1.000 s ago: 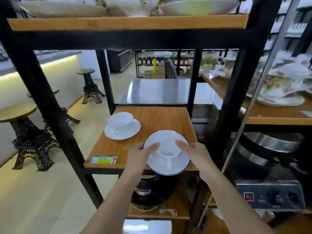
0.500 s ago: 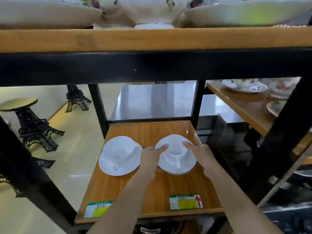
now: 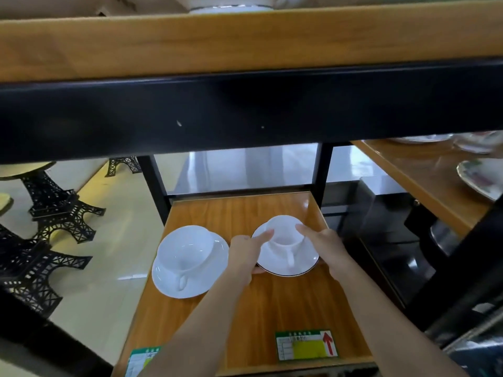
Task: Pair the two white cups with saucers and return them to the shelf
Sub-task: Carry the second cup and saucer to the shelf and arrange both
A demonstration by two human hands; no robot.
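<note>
Two white cup-and-saucer sets are over the wooden shelf. The left cup stands on its saucer, untouched, handle toward me. The right cup sits on a dark-rimmed saucer, handle toward me. My left hand grips that saucer's left edge, thumb on the cup rim. My right hand grips its right edge, thumb on the rim. The saucer's near edge is tilted slightly above the shelf.
The black frame beam and upper wooden shelf hang low over the hands. Price labels sit at the shelf's front edge. Patterned plates lie on the shelf to the right. Tower-shaped stools stand on the floor at left.
Both hands carried the right cup and saucer from the shelf's front edge to a spot deeper in, beside the left set. My head moved closer and lower.
</note>
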